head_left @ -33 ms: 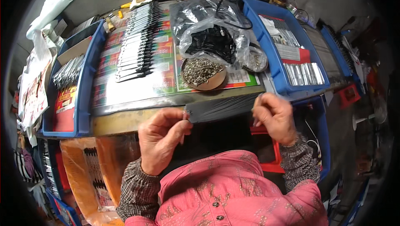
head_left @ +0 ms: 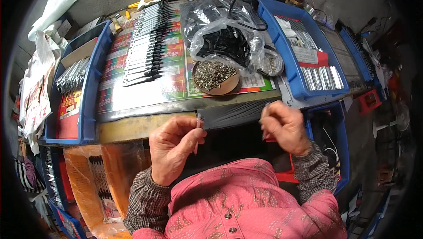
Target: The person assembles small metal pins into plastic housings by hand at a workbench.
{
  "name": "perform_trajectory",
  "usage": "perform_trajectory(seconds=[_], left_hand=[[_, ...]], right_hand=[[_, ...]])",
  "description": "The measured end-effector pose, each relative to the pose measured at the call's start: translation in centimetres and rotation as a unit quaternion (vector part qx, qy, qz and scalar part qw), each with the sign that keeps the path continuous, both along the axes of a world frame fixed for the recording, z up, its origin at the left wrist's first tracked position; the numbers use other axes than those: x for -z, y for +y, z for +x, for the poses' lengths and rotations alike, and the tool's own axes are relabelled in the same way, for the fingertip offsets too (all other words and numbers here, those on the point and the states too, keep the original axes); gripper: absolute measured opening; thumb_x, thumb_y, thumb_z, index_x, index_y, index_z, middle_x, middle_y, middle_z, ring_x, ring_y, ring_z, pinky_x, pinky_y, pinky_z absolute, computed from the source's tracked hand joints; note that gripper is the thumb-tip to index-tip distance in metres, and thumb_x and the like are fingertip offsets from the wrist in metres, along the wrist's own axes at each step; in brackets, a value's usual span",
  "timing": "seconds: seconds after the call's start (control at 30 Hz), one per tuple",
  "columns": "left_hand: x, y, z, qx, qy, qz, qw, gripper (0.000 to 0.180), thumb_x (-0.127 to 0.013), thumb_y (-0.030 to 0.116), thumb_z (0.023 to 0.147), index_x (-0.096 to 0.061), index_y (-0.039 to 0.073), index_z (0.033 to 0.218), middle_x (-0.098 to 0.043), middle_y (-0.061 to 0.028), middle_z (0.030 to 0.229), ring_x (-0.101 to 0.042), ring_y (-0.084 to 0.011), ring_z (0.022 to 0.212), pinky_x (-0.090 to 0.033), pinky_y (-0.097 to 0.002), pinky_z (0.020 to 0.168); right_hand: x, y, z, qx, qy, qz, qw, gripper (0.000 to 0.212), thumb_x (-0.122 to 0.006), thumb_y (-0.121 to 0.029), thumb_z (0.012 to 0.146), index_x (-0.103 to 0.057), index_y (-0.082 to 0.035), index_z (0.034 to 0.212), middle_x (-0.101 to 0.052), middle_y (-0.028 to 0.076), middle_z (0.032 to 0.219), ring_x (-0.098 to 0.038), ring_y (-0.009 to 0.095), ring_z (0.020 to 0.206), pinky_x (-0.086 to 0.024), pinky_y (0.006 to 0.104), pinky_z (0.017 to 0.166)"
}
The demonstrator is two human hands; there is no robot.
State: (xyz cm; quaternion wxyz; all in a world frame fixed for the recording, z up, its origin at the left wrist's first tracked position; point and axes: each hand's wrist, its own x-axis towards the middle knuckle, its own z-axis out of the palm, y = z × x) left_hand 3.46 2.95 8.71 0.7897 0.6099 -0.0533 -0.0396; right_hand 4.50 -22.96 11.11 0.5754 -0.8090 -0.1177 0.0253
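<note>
My left hand (head_left: 174,148) is closed in a pinch over the table's front edge. A slim, pale clear-looking stick (head_left: 199,134) with a darker top stands upright between its thumb and finger. To the right of it my right hand (head_left: 284,126) hangs in front of the table, fingers curled and slightly blurred; whatever they hold is hidden. Beyond the hands, a round dish (head_left: 230,85) holds many small brass-coloured metal pieces (head_left: 211,74). Behind it lies an open clear plastic bag (head_left: 200,36) of black parts (head_left: 224,45). A long row of silver pieces with black ends (head_left: 143,58) lies at left.
Blue trays with slim silver pieces stand left (head_left: 89,107) and right (head_left: 299,85). A small round container (head_left: 271,62) sits beside the bag. Black cables (head_left: 251,16) loop at the back. An orange plastic-lined container (head_left: 77,181) is below left, and another blue bin (head_left: 343,151) below right.
My right hand has shifted a little to the left. My left hand, with the slim stick still in it, has moved slightly right.
</note>
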Motion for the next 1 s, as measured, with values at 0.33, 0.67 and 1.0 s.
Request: perform_trajectory(seconds=[0.33, 0.67, 1.0], left_hand=[[1.8, -0.9, -0.8, 0.049, 0.044, -0.088, 0.994, 0.011, -0.066, 0.000, 0.088, -0.064, -0.004, 0.098, -0.066, -0.0058, 0.083, -0.062, -0.0075, 0.070, -0.049, -0.0189, 0.057], [2.8, -1.3, -0.9, 0.064, 0.046, -0.120, 0.990, 0.010, -0.067, -0.001, 0.087, -0.064, -0.005, 0.096, -0.065, -0.0066, 0.084, -0.058, -0.0090, 0.067, -0.050, -0.0219, 0.059], [3.0, -1.3, -1.1, 0.063, 0.054, -0.127, 0.988, 0.009, -0.065, -0.001, 0.089, -0.064, -0.006, 0.096, -0.065, -0.0074, 0.082, -0.060, -0.0112, 0.068, -0.052, -0.0237, 0.061]], right_hand=[[3.6, 6.0, -0.8, -0.146, -0.014, 0.118, 0.982, 0.043, -0.064, 0.004, 0.087, -0.051, 0.000, 0.128, -0.058, 0.002, 0.077, -0.058, 0.006, 0.065, -0.050, 0.0219, 0.058], [3.8, 7.1, -1.4, -0.134, -0.033, 0.103, 0.985, 0.050, -0.065, 0.006, 0.085, -0.049, -0.002, 0.132, -0.063, 0.007, 0.094, -0.065, 0.010, 0.077, -0.055, 0.0239, 0.065], [4.0, 7.3, -1.6, -0.120, -0.014, 0.098, 0.988, 0.048, -0.066, 0.006, 0.085, -0.052, -0.002, 0.130, -0.063, 0.006, 0.095, -0.065, 0.010, 0.078, -0.055, 0.0233, 0.066]])
